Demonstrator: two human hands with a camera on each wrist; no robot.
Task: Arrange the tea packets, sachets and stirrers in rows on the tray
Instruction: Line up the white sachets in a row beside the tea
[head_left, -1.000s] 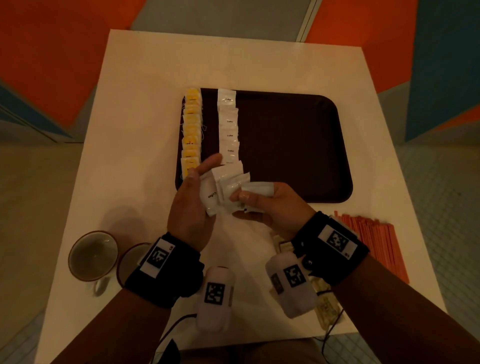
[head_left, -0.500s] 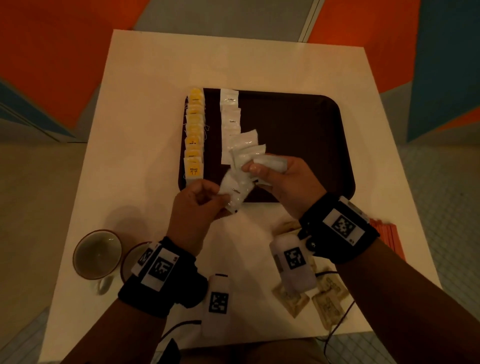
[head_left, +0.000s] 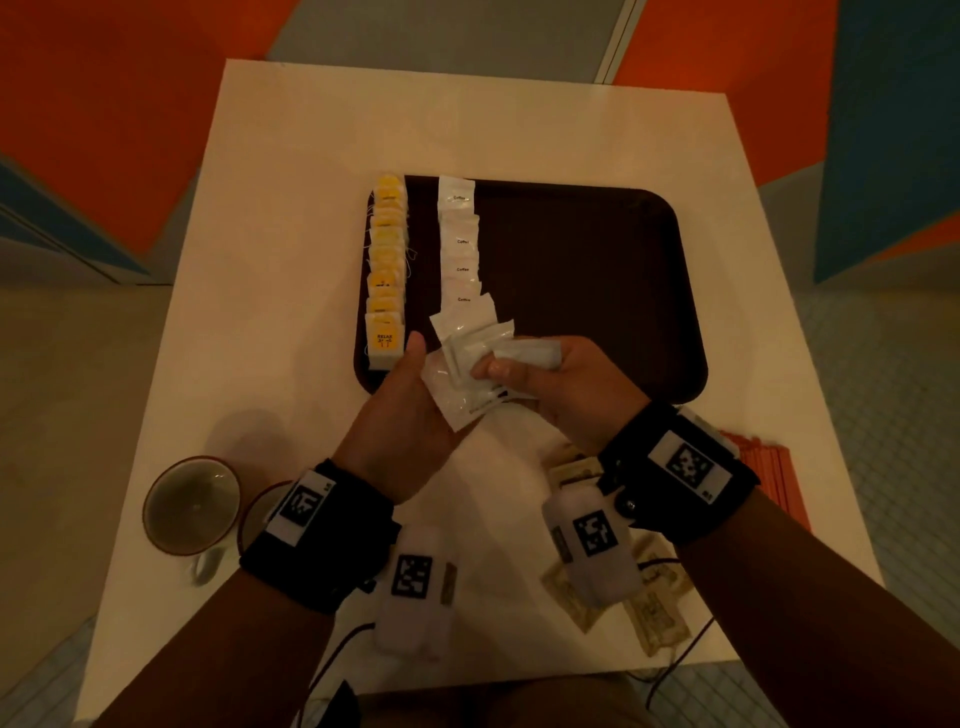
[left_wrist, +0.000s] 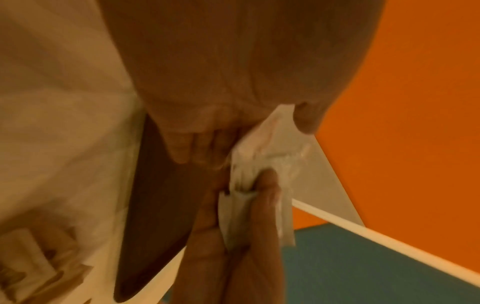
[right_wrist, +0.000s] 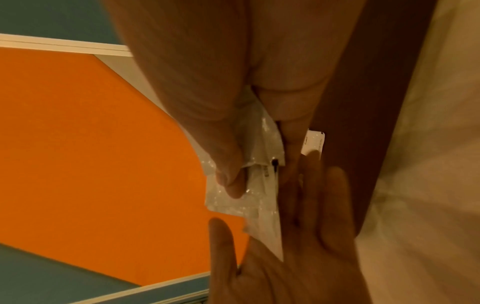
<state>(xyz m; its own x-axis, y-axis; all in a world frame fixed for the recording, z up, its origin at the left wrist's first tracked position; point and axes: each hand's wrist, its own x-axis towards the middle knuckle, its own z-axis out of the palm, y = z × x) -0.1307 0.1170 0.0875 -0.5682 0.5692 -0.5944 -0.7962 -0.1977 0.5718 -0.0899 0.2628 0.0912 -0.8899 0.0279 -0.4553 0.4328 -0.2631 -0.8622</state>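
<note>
The tray (head_left: 597, 291) lies in the middle of the frame on the pale surface (head_left: 291, 208), and two rows already run down its left side: a row of yellow tea packets (head_left: 387, 270) along the left rim and, just right of it, a row of white sachets (head_left: 460, 249) that reaches only partway toward the near edge. The rest of the tray is bare, so the work looks roughly a third done. The person is midway through the sachet row: a fanned bunch of loose white sachets (head_left: 467, 364) hangs above the tray's near left corner, held between both hands. The right hand (head_left: 561, 384) has its grip clamped on the bunch, thumb pressing it against curled fingers; the left hand (head_left: 410, 410) supports it from the side with fingers nearly straight and thumb raised, its grip apart rather than pinching. Left to place are these sachets, the brown packets (head_left: 649, 613) lying at the lower right of the frame near the surface's front edge, and the orange stirrers (head_left: 769, 478) at the right edge. The wrists cover part of the brown packets and the stirrers, so neither can be counted. Two cups (head_left: 192, 504) stand at lower left, one half hidden by the left wristband. Both wrist views are blurred.
</note>
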